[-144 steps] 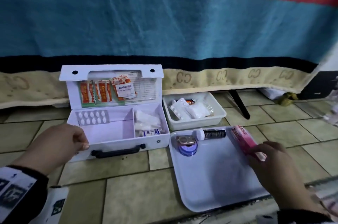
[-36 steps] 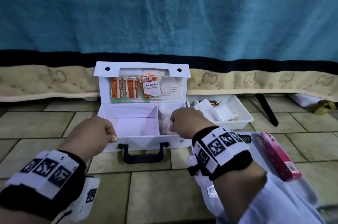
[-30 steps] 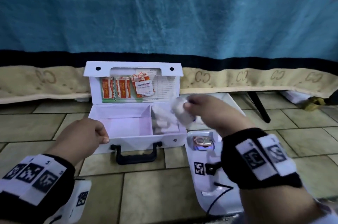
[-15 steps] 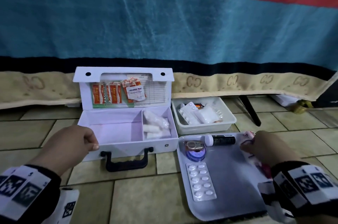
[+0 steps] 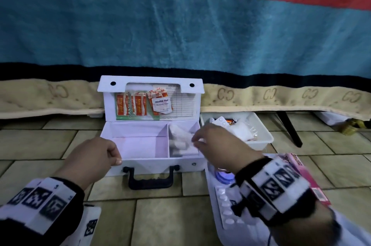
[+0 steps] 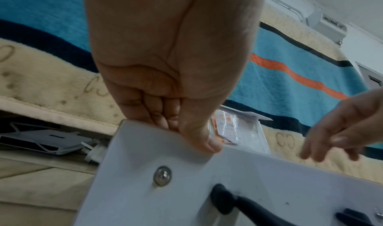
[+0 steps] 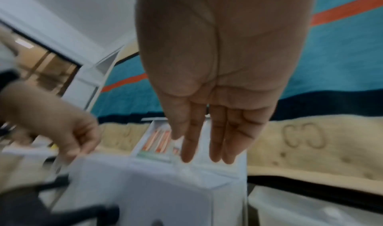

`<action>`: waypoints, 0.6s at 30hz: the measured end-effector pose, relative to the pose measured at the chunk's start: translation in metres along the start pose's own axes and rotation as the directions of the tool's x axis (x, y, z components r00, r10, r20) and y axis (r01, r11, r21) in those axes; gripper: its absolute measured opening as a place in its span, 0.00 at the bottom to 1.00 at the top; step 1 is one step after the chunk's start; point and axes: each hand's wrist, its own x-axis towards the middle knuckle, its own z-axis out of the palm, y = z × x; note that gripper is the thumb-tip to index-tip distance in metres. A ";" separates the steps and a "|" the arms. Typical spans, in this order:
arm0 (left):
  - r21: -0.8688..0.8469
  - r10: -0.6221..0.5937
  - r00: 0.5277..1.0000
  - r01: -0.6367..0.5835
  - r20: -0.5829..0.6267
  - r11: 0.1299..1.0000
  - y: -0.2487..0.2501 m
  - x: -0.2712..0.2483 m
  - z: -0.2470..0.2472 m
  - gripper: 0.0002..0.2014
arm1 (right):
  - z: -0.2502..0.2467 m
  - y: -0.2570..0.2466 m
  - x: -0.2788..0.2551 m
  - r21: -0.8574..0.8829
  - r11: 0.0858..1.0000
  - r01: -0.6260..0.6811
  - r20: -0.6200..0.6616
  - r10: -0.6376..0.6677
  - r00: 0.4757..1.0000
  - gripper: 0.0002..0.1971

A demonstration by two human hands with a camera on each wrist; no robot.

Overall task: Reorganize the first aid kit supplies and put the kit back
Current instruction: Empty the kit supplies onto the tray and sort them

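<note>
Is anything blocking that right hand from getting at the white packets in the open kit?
Nothing visible: the right hand hovers open above the white packets in the first aid kit's right compartment, with its lid up.

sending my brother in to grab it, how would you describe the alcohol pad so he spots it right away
Find the open white first aid case with the black handle, standing on the tiled floor before the blue blanket. Inside its raised lid, sachets sit behind a clear pocket. The alcohol pad is the white square sachet printed "Alcohol Pad", tilted, right of the orange-striped sachets.
</note>
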 end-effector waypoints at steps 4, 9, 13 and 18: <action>-0.019 0.000 1.000 0.000 0.000 1.000 -0.002 0.002 0.001 0.13 | 0.024 -0.017 0.030 -0.154 0.988 0.029 0.284 0.016 0.959 0.18; -0.035 0.007 1.000 -0.008 -0.007 0.999 -0.006 0.004 0.003 0.14 | 0.011 -0.016 0.028 0.164 0.983 -0.088 -0.033 0.094 0.995 0.12; -0.016 0.017 1.000 -0.018 -0.015 1.000 -0.006 0.004 0.004 0.13 | -0.024 0.011 -0.014 0.378 0.924 -0.065 -0.374 0.217 0.902 0.11; -0.007 0.031 0.999 -0.032 -0.019 0.999 -0.007 0.003 0.004 0.14 | -0.038 0.045 -0.079 0.235 0.917 -0.321 -0.350 0.388 0.853 0.15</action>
